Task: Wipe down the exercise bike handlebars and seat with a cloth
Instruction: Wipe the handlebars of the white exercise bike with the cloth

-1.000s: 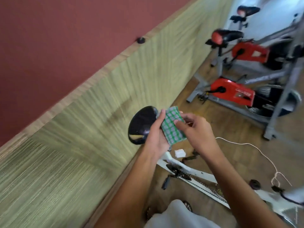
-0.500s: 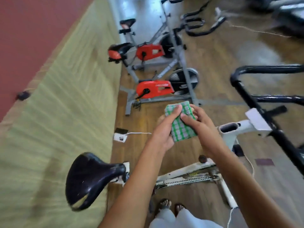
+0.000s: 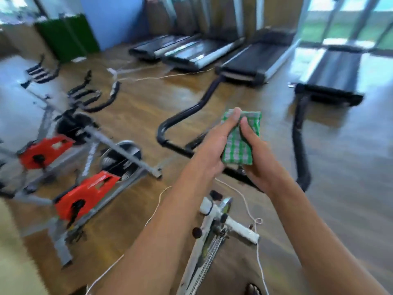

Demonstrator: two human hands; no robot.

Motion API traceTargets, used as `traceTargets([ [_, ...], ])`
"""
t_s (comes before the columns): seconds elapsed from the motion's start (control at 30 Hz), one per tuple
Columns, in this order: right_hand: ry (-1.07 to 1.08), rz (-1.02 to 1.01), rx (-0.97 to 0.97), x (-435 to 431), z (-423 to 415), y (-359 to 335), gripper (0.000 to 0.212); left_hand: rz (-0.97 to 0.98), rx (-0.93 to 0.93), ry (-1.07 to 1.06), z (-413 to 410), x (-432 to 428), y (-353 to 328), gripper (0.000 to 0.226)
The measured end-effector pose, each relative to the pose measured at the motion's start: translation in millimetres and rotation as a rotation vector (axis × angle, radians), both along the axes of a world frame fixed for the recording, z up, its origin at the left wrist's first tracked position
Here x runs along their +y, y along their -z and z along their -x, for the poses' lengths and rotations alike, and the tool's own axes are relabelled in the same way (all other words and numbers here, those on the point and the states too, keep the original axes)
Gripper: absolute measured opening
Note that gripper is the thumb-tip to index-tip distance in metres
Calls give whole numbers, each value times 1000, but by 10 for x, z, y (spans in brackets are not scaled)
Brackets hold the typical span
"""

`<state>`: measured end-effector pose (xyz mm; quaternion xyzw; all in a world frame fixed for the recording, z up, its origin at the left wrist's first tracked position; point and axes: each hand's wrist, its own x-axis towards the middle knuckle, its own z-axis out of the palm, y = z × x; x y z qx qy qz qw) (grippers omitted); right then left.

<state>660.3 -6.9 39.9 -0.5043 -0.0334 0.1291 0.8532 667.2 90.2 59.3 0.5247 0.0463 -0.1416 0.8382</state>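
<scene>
Lowest in view, a white bike frame (image 3: pixel 209 235) with chain and crank rises from the bottom edge of the wooden floor (image 3: pixel 131 116); a thin white cord (image 3: pixel 258 248) trails across the boards beside it, and part of a sandalled foot (image 3: pixel 253 290) shows at the bottom edge. Both bare forearms reach up from the bottom edge to mid-frame. The left hand (image 3: pixel 214 145) and right hand (image 3: pixel 258 158) together hold a folded green-and-white checked cloth (image 3: pixel 240 145) in the air, thumbs pressed on its near face, fingers curled behind it; the cloth is upright, clear of any bike part. Just behind the hands runs the black tubular handlebar (image 3: pixel 180 122) of the same bike, one arm curving away left of the cloth, the other (image 3: pixel 298 133) well to the right. At the left side of the floor stand two grey exercise bikes with red chain covers (image 3: pixel 85 196), blurred, their black handlebars (image 3: pixel 93 99) beyond. Along the far wall lie four black treadmills (image 3: pixel 251 60), side by side, the rightmost (image 3: pixel 331 81) apart. A dark green panel (image 3: pixel 66 35) leans in the far left corner; bright windows (image 3: pixel 350 20) fill the far right corner.
</scene>
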Motion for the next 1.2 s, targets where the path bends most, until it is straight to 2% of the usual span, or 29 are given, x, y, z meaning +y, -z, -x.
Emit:
traceTargets([
  [0.13,299,-55,29,-653,-89,25,35,-643,-195,42,-433,-789,29,58],
  [0.2,439,10,64,-994,-163,49,30,-761,-250,52,-658,-1107,92,50],
  [0.33,673,184,93,-1677,-467,156,28,-687,-240,14,-1159,-1496,207,26],
  [0.43,723,251,131,-2030,-831,272,16,-671,-186,-29,-1506,-1675,278,18],
  [0.5,693,254,195,-2163,-1108,396,19,-707,-156,-36,-1706,-1780,314,28],
  [0.6,582,336,258,-2213,-1567,581,48,-736,-110,-63,-1936,-1911,334,38],
  [0.67,524,418,243,-2171,-1851,655,55,-769,-100,-80,-2092,-1985,381,39],
  [0.83,474,541,68,-1952,-2261,509,40,-710,-100,-108,-2311,-2011,595,18],
  [0.97,475,608,40,-1790,-2091,769,15,-596,-93,-120,-2314,-1943,622,17],
  [1.0,439,625,53,-1779,-1932,869,15,-579,-86,-110,-2319,-1928,617,17],
  [1.1,343,628,105,-1806,-1670,972,37,-559,-72,-71,-2348,-1903,596,14],
  [1.17,362,565,74,-1826,-1874,801,36,-567,-70,-63,-2374,-1881,605,13],
  [1.2,390,572,55,-1815,-2033,678,45,-574,-73,-55,-2380,-1875,605,14],
])
